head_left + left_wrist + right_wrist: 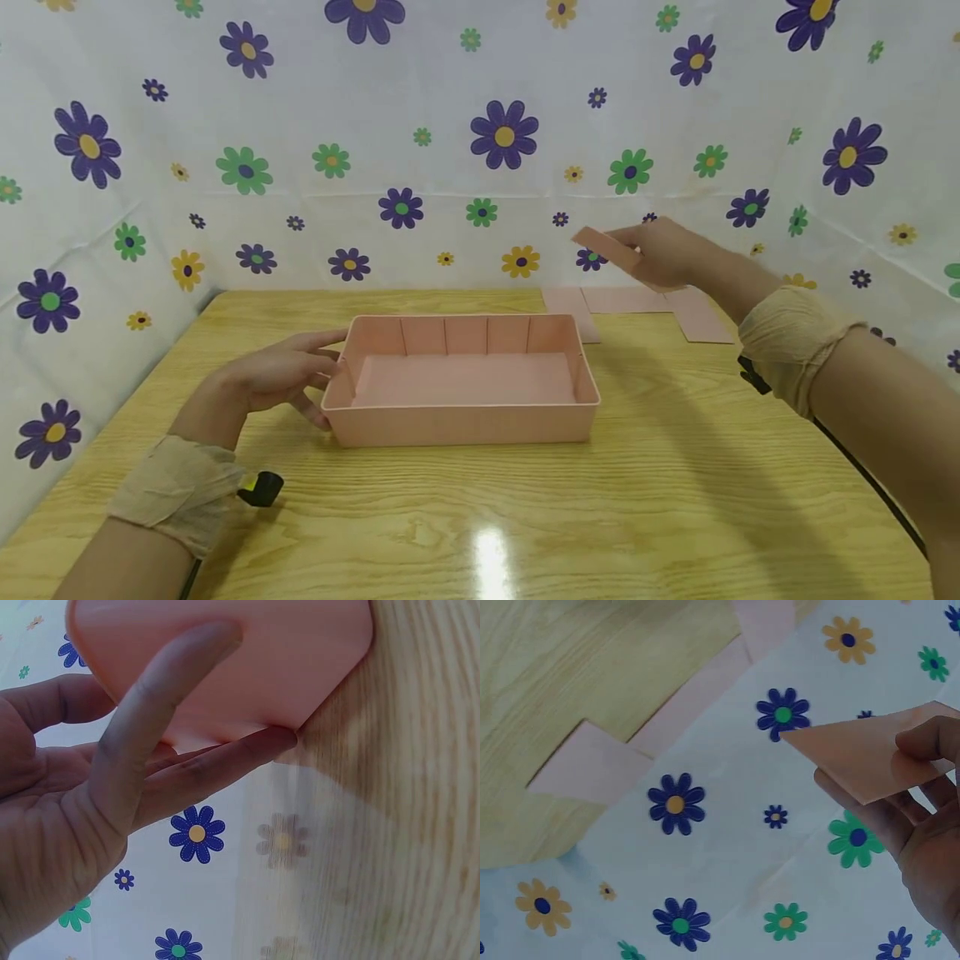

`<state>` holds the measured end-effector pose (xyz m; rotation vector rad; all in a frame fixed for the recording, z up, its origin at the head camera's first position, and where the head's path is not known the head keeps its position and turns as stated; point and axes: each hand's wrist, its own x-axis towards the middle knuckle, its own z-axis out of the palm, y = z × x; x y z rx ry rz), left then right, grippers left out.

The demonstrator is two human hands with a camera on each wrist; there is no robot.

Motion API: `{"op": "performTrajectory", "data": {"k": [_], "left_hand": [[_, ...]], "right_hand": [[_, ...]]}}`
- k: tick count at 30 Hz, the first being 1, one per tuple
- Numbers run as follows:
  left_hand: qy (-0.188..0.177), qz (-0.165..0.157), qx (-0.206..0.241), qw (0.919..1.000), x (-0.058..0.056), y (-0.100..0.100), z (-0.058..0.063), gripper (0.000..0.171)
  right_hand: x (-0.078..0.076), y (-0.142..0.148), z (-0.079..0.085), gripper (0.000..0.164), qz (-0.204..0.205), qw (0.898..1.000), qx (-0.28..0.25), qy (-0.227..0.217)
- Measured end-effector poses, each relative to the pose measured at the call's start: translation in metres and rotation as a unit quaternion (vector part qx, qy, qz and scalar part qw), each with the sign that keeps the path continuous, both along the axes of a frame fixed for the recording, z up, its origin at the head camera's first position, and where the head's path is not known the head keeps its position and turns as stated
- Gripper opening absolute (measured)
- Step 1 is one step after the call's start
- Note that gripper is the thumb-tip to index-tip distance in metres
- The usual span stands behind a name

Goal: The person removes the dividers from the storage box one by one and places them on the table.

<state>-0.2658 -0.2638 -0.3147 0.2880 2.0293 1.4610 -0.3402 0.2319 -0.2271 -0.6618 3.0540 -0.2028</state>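
Observation:
A shallow pink rectangular box (461,425) sits on the table, its top uncovered and upright grooves along its inner back wall. Against its left end rests my left hand (281,375); the left wrist view shows the thumb (161,697) laid along the end wall and other fingers extended by its edge. Up at the right, above the table's far side, my right hand (667,254) pinches a flat pink panel (609,250) between thumb and fingers. In the right wrist view that panel (862,754) is tilted and held off the table.
Behind the box's right end lie several flat pink panels (626,300) along the table's far edge. White flowered cloth (420,83) hangs behind and at both sides. Each wrist has a tan wrap; small black devices (260,489) sit at the wrists.

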Motion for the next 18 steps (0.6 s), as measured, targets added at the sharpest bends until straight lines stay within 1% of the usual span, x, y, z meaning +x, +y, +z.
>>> {"op": "performTrajectory", "data": {"k": [4, 7, 9, 13, 18], "left_hand": [[-0.006, 0.004, -0.002, 1.0000, 0.001, 0.000, 0.000, 0.075], [-0.006, 0.002, -0.002, 1.0000, 0.002, 0.000, 0.000, 0.075], [-0.004, 0.000, -0.001, 1.0000, 0.002, -0.001, 0.000, 0.076], [0.000, -0.003, 0.000, 1.0000, 0.001, -0.002, -0.001, 0.075], [0.004, -0.006, 0.000, 1.0000, 0.000, -0.001, -0.001, 0.073]], "right_hand": [[0.004, 0.016, -0.026, 0.067, 0.003, 0.999, 0.043, -0.019], [0.005, 0.027, -0.047, 0.067, 0.018, 0.998, 0.067, -0.012], [0.006, 0.033, -0.061, 0.068, 0.032, 0.996, 0.078, -0.003], [0.009, 0.042, -0.086, 0.068, 0.061, 0.992, 0.106, 0.037], [0.016, 0.048, -0.106, 0.065, 0.074, 0.988, 0.120, 0.065]]}}
